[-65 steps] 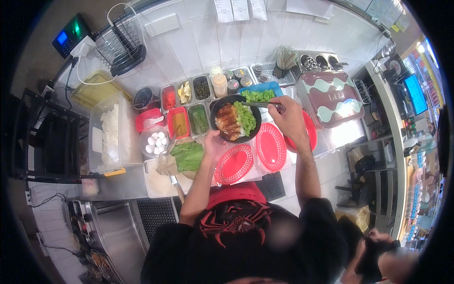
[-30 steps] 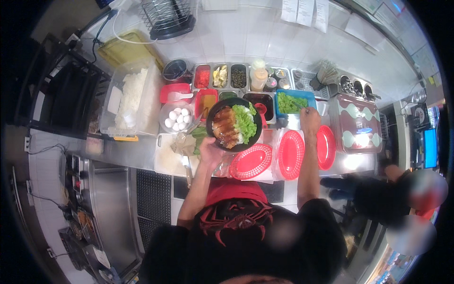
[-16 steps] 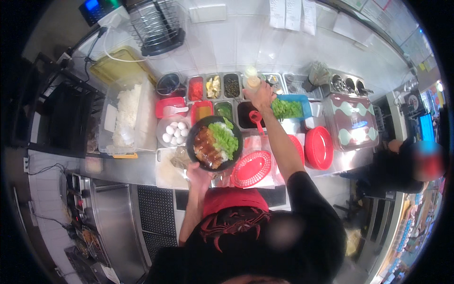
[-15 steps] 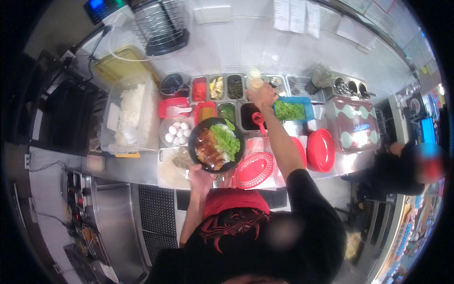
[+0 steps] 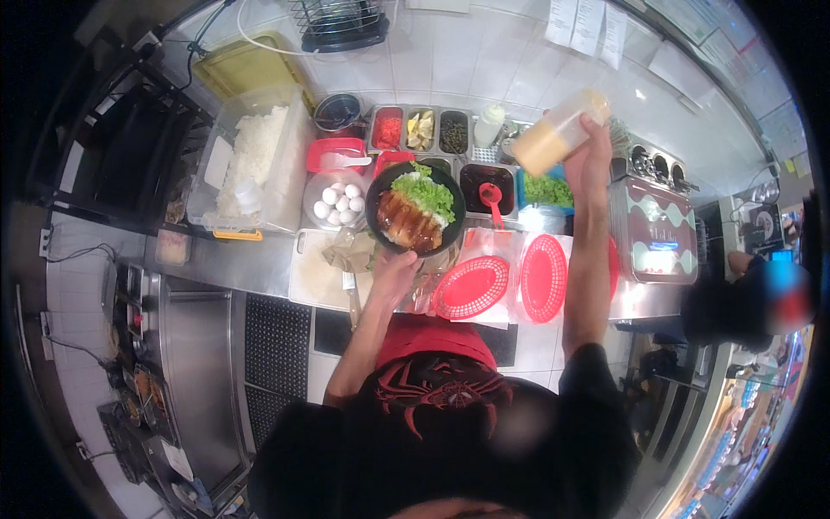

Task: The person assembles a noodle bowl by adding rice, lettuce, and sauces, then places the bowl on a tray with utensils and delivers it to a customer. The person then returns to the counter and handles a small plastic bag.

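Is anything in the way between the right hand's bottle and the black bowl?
Nothing visible stands between the bottle in the right hand and the black bowl in the left hand; the red ladle and lettuce appear to sit lower.

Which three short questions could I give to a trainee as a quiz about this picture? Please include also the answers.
1. Which hand holds the black bowl?
2. True or false: the bottle in the right hand is tilted.
3. What shape are the red baskets: (a) square, (b) oval, (c) triangular?

Key: 1. The left hand. 2. True. 3. (b).
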